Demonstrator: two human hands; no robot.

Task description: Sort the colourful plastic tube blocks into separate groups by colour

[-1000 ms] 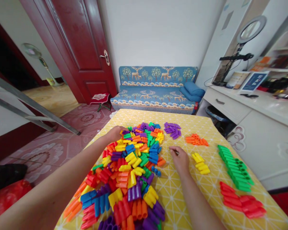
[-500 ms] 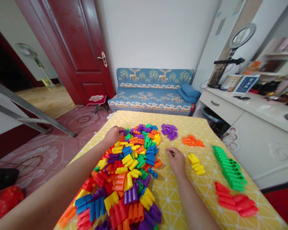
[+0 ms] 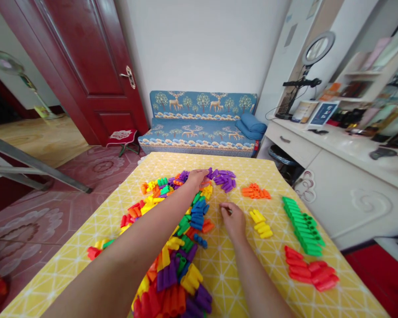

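Observation:
My left hand (image 3: 197, 177) reaches across the mixed pile of plastic building blocks (image 3: 170, 243), with its fingers closed on a purple block (image 3: 210, 172) at their tips. That block is beside the group of purple blocks (image 3: 224, 180) at the back. My right hand (image 3: 233, 218) rests on the table right of the pile, fingers curled together, with nothing visible in them. Close to it lie several yellow blocks (image 3: 261, 224). My left forearm hides much of the pile.
Orange blocks (image 3: 256, 191), a long row of green blocks (image 3: 303, 227) and red blocks (image 3: 311, 270) lie to the right on the yellow tablecloth (image 3: 228, 282). A patterned sofa (image 3: 199, 128) stands beyond the table, a white dresser (image 3: 345, 176) on the right.
My left hand has moved right from the pile's far left to the purple group, carrying the purple block. My right hand stays beside the pile. The view has shifted slightly.

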